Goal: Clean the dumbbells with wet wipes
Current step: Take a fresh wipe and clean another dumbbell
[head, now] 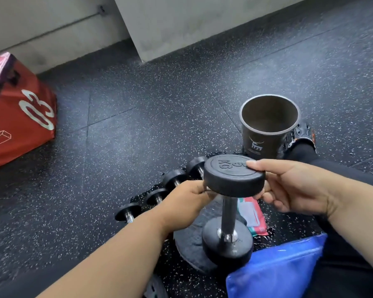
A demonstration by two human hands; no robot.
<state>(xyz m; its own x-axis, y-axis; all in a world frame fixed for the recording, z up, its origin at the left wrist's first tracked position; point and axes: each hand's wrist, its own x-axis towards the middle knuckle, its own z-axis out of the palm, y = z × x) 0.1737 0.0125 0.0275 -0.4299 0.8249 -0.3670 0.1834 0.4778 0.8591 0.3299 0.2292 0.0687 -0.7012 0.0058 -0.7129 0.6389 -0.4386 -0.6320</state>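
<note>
Right, I've got the dumbbell (228, 211) standing on end in front of me, lower head down on the speckled floor (138, 125), upper head up between both hands. My left hand (181, 203) curls its fingers under the near edge of that top head; my right hand (289, 186) pinches the far side, thumb on the flat face, fingers tucked beneath. No wipe in either hand that I can see.

This one will handle heavy and rigid, I reckon: rubbery black heads, bare chrome bar between them. The bar looks slick, and the floor around here looks wet, so I'd trust the head rims or wrap the whole bar rather than fingertip it. Balanced upright like this it could topple if I let go on one side.

The pack of wet wipes (253, 216) lies just behind the bar, within easy reach. Four more dumbbells (172, 179) lie in a row beyond my left hand. A dark bucket (267, 125) stands further back.
</note>
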